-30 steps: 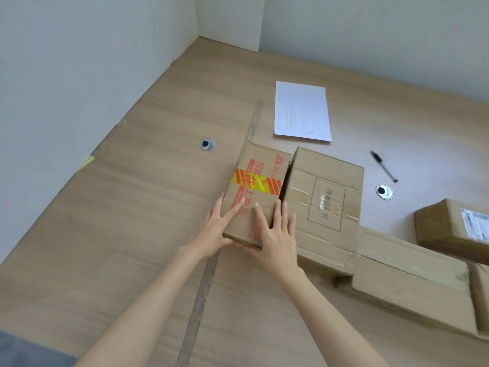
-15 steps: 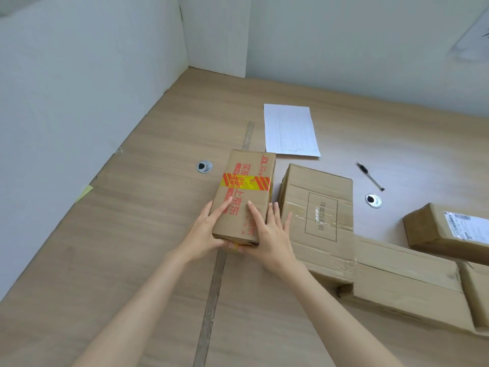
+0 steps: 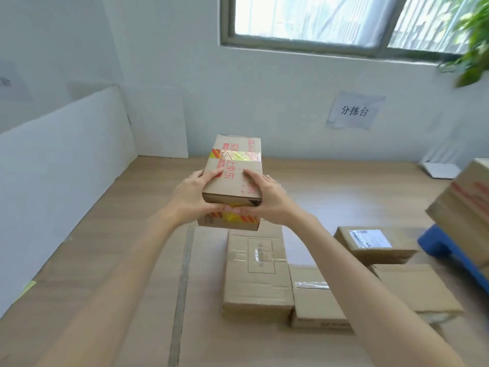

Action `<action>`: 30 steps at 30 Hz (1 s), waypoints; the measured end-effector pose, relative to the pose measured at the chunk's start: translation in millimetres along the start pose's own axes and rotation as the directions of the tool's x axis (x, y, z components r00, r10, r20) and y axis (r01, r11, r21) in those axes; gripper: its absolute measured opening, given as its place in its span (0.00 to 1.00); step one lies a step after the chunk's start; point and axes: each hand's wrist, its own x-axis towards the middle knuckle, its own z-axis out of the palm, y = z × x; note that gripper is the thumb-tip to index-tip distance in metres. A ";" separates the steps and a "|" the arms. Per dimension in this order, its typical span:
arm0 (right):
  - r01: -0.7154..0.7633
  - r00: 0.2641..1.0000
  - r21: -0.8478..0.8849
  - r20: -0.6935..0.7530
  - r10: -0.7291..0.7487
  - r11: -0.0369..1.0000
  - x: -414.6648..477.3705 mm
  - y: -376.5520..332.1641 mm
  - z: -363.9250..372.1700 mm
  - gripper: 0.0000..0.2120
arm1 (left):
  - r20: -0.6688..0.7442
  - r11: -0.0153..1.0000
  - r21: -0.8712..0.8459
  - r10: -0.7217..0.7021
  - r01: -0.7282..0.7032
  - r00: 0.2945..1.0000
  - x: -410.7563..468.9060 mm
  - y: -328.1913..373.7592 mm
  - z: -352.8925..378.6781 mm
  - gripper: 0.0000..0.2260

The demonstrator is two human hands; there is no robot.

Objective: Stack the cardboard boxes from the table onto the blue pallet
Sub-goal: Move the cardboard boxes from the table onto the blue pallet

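1. The small cardboard box (image 3: pixel 234 178), printed in red and banded with yellow-and-red striped tape, is up in the air above the table (image 3: pixel 79 260), held out in front of the person and touching nothing else
2. The left hand (image 3: pixel 193 197) grasps the box's near left corner, with its thumb lying on the top face and its fingers curled round the near end
3. The right hand (image 3: pixel 267 200) grasps the near right corner in the same way, thumb on top and fingers wrapped round the end, so the fingertips of both hands meet on the near face
4. Directly below the held box, a longer box with a printed rectangle (image 3: pixel 255 271) lies flat on the table
5. Touching its right side sits a box sealed with clear tape (image 3: pixel 315 298), and to the right of that lies a wide flat box (image 3: pixel 412 287)
6. Behind the wide flat box rests a box with a white label (image 3: pixel 370 245)
7. The blue pallet (image 3: pixel 444 250) shows at the right edge, just beyond the table's boxes, and a blurred box with red print (image 3: pixel 465 207) stands on it
8. A dark seam strip (image 3: pixel 182 287) runs along the tabletop, and a yellow note (image 3: pixel 27 287) is stuck near the left edge
9. White partition boards (image 3: pixel 66 160) line the table's left side and far corner
10. On the far wall hang a paper sign (image 3: pixel 354 111) and a window (image 3: pixel 330 19), with green leaves (image 3: pixel 473 35) at top right
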 end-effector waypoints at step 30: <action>-0.640 0.673 0.023 -0.467 0.574 0.768 -573.1 376.0 -452.1 0.51 | 0.239 0.685 -0.259 0.728 -0.681 0.642 3.6 721.4 389.7 0.40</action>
